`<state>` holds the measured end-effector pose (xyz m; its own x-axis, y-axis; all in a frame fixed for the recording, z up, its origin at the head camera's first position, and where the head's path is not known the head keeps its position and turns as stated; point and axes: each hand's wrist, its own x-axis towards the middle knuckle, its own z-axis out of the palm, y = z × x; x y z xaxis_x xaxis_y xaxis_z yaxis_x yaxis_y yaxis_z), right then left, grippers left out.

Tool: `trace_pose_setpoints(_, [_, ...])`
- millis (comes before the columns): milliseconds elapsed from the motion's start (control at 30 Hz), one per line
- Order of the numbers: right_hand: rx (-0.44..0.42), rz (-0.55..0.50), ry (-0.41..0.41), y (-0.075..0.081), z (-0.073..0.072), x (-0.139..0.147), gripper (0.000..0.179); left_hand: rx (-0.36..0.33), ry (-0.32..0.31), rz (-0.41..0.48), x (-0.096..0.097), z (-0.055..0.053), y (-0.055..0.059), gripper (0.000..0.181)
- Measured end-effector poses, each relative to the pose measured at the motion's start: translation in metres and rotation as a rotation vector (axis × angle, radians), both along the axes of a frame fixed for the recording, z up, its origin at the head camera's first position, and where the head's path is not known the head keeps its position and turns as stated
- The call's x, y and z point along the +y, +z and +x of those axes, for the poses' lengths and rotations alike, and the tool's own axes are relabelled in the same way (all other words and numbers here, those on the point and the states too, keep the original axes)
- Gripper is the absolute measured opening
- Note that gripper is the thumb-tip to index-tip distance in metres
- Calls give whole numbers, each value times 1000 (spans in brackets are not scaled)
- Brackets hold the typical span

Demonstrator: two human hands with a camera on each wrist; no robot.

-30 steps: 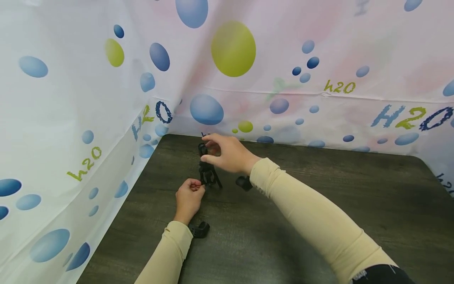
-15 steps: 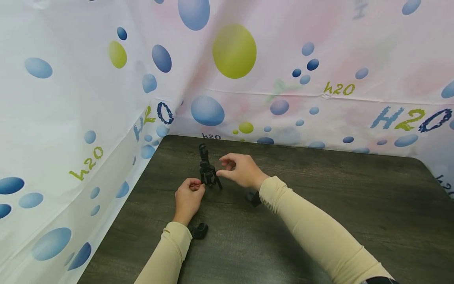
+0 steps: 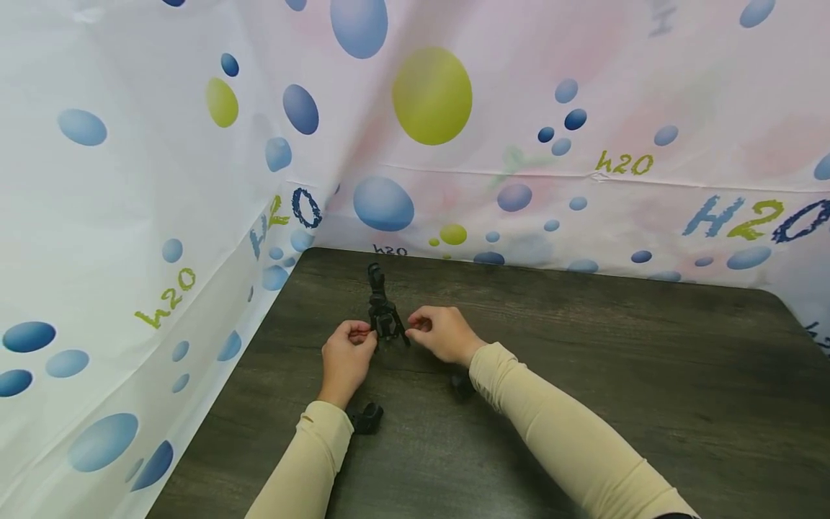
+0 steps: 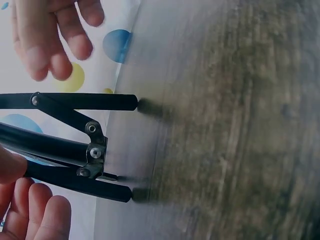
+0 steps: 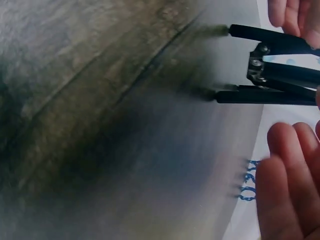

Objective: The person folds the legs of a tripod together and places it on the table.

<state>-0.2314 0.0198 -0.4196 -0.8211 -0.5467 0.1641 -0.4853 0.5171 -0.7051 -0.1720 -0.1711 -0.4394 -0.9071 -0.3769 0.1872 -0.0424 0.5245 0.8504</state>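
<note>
A small black tripod [image 3: 385,317] stands upright on the dark table, its legs spread and its head at the top. My left hand [image 3: 346,360] pinches its left leg between thumb and fingers; the left wrist view shows the thumb on that leg [image 4: 75,181]. To the right of the tripod is my right hand [image 3: 447,335], fingers loosely bent beside the right leg [image 5: 270,97]. A fingertip at the right wrist view's edge meets that leg, but I cannot tell how firmly. Metal hinge braces [image 4: 96,152] join the legs to the centre column.
The dark wood-grain table [image 3: 616,375] reaches back to a white backdrop [image 3: 519,108] printed with blue and green dots. A side sheet [image 3: 130,216] borders the table on the left. Black wrist devices [image 3: 367,418] sit below both hands.
My right hand has come down from the tripod's head to beside its right leg. The left hand keeps its place at the left leg.
</note>
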Motion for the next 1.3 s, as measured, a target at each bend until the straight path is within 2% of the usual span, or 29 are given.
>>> trace_pose_setpoints(500, [43, -8, -34, -16, -1, -9, 11, 5, -9, 9, 3, -1, 1, 8])
trace_pose_setpoints(867, [42, -26, -111, -17, 3, -17, 6, 14, -1, -13, 3, 0, 0, 7])
trace_pose_setpoints(1300, [45, -14, -134, -20, 2, -21, 5, 29, 4, -34, 2, 1, 2, 8])
